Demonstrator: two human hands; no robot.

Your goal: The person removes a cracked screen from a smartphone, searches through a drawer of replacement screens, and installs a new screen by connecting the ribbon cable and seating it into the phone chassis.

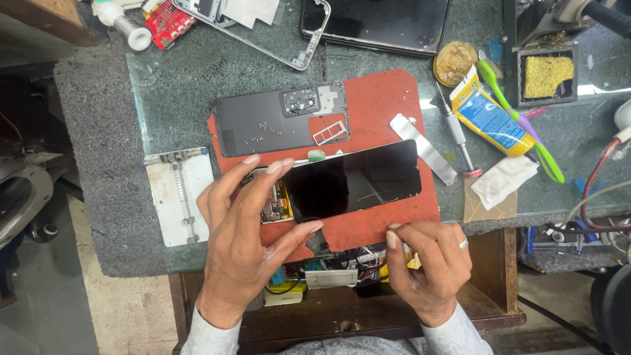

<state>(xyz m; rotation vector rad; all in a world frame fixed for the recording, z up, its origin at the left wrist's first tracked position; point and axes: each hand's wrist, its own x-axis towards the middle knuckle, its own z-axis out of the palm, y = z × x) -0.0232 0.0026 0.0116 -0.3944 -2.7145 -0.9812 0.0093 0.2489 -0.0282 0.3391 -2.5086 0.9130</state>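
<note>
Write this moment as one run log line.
left hand: grips phone end | right hand: on red mat edge | screen: dark

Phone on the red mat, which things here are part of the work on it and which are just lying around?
In use:
- left hand, grip on the phone's left end
- right hand at the red mat's near edge
- back cover with loose screws

Lying about:
- glue tube
- green toothbrush
- screwdriver
- white cloth
- metal frame
</note>
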